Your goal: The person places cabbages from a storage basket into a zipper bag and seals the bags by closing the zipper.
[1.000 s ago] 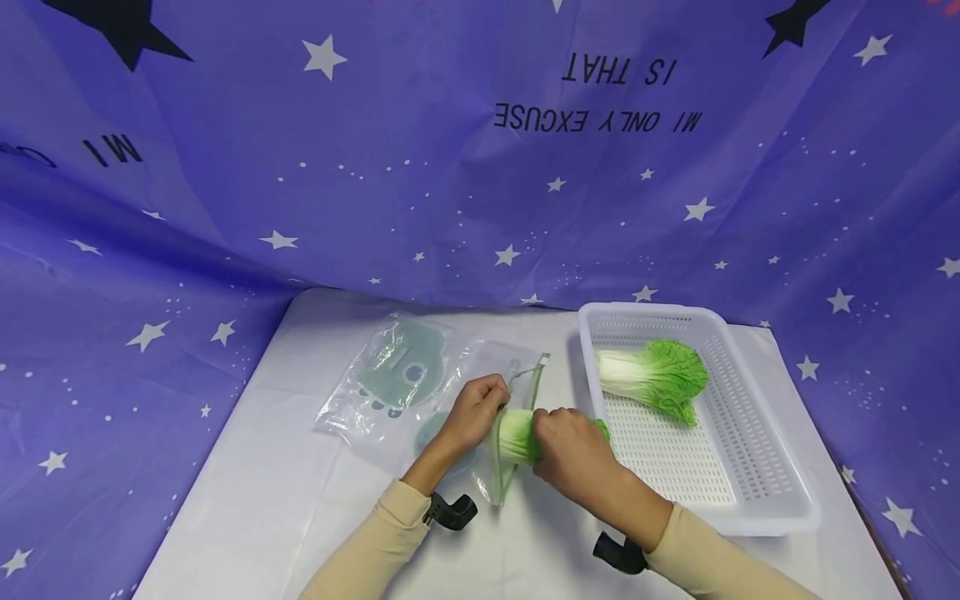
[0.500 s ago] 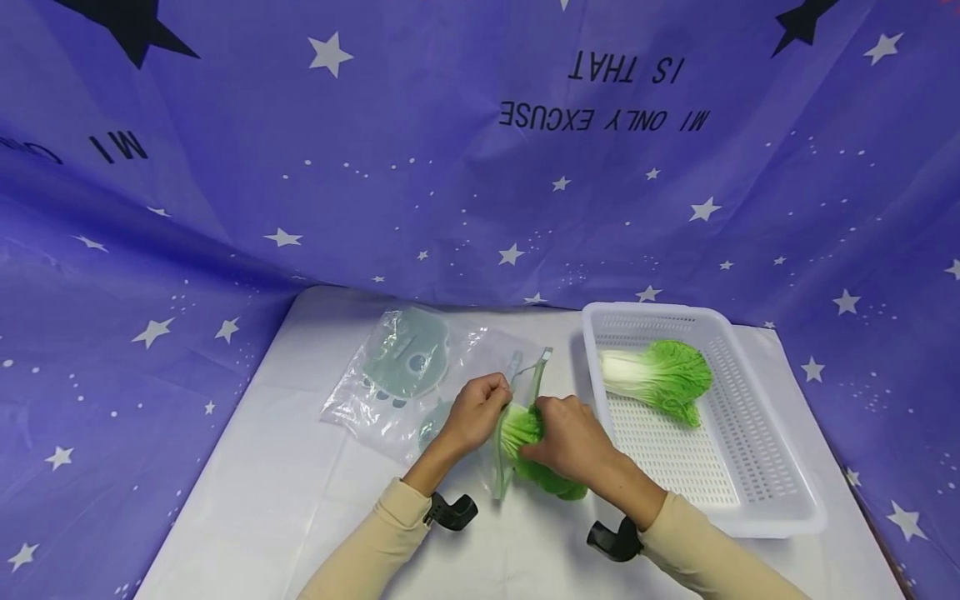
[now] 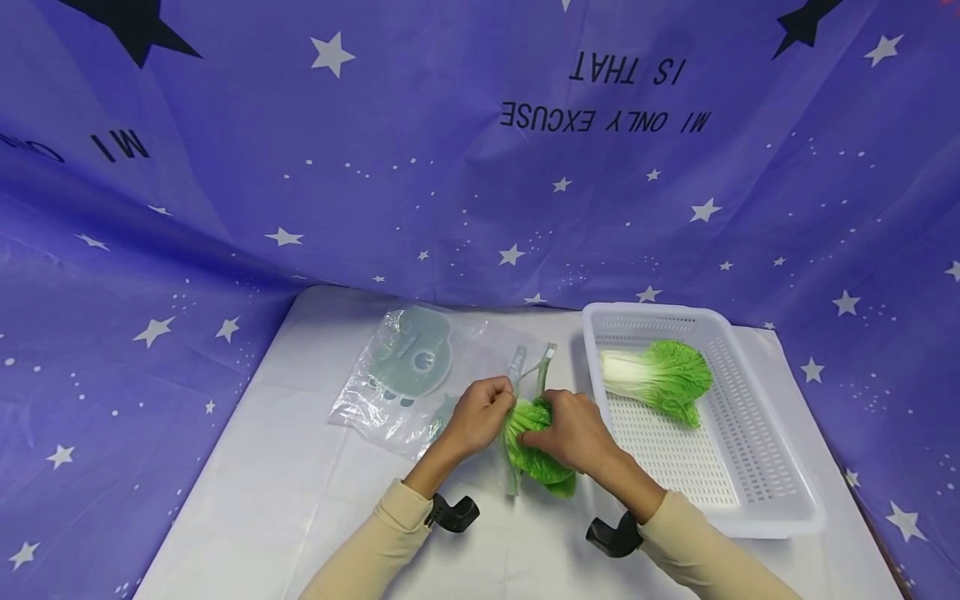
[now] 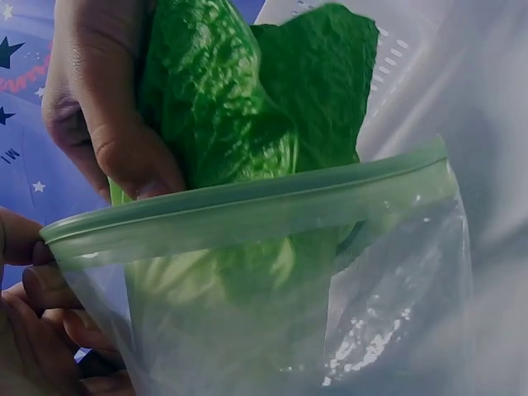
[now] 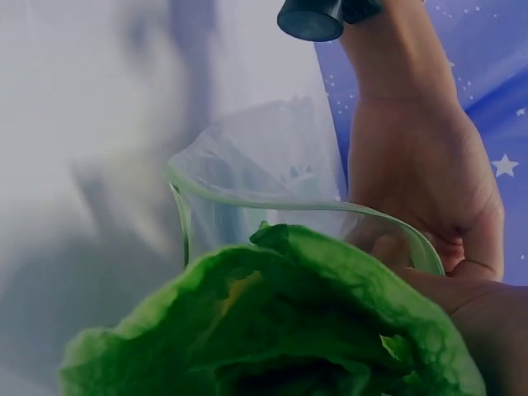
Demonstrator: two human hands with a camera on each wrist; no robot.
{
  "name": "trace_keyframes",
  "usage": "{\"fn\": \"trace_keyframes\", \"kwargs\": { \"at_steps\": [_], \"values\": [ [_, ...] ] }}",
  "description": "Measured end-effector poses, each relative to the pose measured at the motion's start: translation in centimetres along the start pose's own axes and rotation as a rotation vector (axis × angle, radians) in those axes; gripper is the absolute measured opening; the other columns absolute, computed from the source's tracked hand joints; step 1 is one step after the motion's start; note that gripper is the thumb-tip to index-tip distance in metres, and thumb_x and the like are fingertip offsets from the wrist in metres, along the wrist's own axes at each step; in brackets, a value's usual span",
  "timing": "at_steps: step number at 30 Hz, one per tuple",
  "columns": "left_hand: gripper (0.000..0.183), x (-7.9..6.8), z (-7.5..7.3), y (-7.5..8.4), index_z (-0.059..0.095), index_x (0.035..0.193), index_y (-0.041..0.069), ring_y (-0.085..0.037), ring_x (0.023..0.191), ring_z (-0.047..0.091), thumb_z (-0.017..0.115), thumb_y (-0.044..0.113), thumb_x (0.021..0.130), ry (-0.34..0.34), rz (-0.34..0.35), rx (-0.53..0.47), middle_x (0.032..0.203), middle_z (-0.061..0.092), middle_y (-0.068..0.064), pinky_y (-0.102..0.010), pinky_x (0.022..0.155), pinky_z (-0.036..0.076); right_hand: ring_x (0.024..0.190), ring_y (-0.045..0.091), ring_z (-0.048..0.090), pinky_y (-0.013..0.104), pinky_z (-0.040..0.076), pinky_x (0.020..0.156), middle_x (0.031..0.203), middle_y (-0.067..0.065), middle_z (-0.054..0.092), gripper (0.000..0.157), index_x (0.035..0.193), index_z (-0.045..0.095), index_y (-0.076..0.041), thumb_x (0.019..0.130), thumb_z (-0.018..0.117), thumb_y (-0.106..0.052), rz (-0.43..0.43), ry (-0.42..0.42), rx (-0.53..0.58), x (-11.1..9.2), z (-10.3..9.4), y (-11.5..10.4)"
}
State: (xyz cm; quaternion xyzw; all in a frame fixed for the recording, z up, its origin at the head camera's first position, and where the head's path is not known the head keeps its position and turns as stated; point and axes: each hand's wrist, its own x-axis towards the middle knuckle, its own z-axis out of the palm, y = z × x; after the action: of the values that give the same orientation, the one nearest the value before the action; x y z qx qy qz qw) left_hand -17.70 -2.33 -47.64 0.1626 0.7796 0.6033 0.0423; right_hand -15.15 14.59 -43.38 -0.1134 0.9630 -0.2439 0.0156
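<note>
In the head view my left hand (image 3: pixel 477 414) pinches the green zip edge of a clear zip bag (image 3: pixel 411 350) printed with grey-green shapes. My right hand (image 3: pixel 576 432) grips a leafy napa cabbage (image 3: pixel 542 468) at the bag's mouth. The left wrist view shows the cabbage's pale lower part through the plastic, while its green leaves (image 4: pixel 223 91) stick out above the zip edge (image 4: pixel 247 206). In the right wrist view the ruffled leaves (image 5: pixel 272 305) fill the foreground, and the bag's mouth gapes behind them. Leaves hide part of the right fingers.
A white perforated plastic basket (image 3: pixel 776 421) stands to the right, holding another napa cabbage (image 3: pixel 663 377). White cloth (image 3: pixel 255 467) covers the table. Behind and at the sides hangs a purple starred cloth (image 3: pixel 420 208).
My right hand has pushed the cabbage leftward into the bag. Its white stalk has gone inside and its leaves have swung toward me. The left hand keeps its pinch on the bag's edge.
</note>
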Motion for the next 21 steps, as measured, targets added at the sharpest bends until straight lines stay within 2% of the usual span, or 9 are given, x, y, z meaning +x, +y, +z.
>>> {"fn": "trace_keyframes", "kwargs": {
  "at_steps": [7,11,15,17,19,21],
  "values": [
    [0.021,-0.1,-0.1,0.2,0.049,0.065,0.013,-0.008,0.053,0.037,0.047,0.009,0.085,-0.021,0.024,0.035,0.057,0.037,0.007,-0.025,0.05,0.029,0.055,0.014,0.049,0.031,0.04,0.05,0.061,-0.006,0.052,0.039,0.078,0.061,-0.013,0.063,0.09,-0.036,-0.008,0.047,0.003,0.1,0.8,0.1],
    [0.022,-0.1,-0.2,0.3,0.046,0.064,0.013,-0.008,0.052,0.035,0.047,0.006,0.085,-0.014,0.02,0.002,0.056,0.035,0.006,-0.025,0.049,0.028,0.062,0.017,0.056,0.034,0.045,0.055,0.072,0.001,0.062,0.05,0.099,0.067,-0.006,0.066,0.089,-0.036,-0.028,0.068,-0.003,-0.1,0.9,0.3],
    [0.025,-0.1,-0.6,0.6,0.043,0.064,0.01,-0.01,0.052,0.034,0.046,0.0,0.087,0.032,-0.012,-0.073,0.056,0.033,0.005,-0.025,0.05,0.027,0.083,0.028,0.066,0.042,0.052,0.071,0.095,0.014,0.07,0.065,0.123,0.061,0.001,0.073,0.086,-0.032,-0.067,0.104,0.021,-0.8,0.4,0.8],
    [0.025,-0.2,-1.1,1.6,0.043,0.064,0.007,-0.01,0.054,0.034,0.045,-0.003,0.086,0.058,-0.017,-0.11,0.057,0.033,0.005,-0.025,0.051,0.028,0.096,0.033,0.066,0.047,0.052,0.079,0.106,0.017,0.069,0.063,0.126,0.06,0.002,0.077,0.083,-0.03,-0.086,0.142,0.035,-1.4,-0.2,1.1],
    [0.025,-0.4,-1.7,2.6,0.044,0.064,0.005,-0.009,0.055,0.034,0.044,-0.005,0.086,0.072,-0.018,-0.139,0.058,0.033,0.005,-0.025,0.052,0.028,0.095,0.034,0.066,0.048,0.053,0.079,0.109,0.019,0.068,0.058,0.126,0.06,0.002,0.08,0.081,-0.027,-0.096,0.184,0.052,-1.8,-0.9,1.2],
    [0.024,-0.6,-2.4,3.5,0.044,0.064,0.004,-0.009,0.054,0.034,0.043,-0.006,0.086,0.079,-0.011,-0.161,0.057,0.033,0.005,-0.024,0.052,0.029,0.087,0.031,0.068,0.045,0.054,0.074,0.106,0.018,0.069,0.049,0.123,0.063,0.002,0.084,0.078,-0.024,-0.101,0.219,0.079,-2.0,-1.7,1.5]
  ]
}}
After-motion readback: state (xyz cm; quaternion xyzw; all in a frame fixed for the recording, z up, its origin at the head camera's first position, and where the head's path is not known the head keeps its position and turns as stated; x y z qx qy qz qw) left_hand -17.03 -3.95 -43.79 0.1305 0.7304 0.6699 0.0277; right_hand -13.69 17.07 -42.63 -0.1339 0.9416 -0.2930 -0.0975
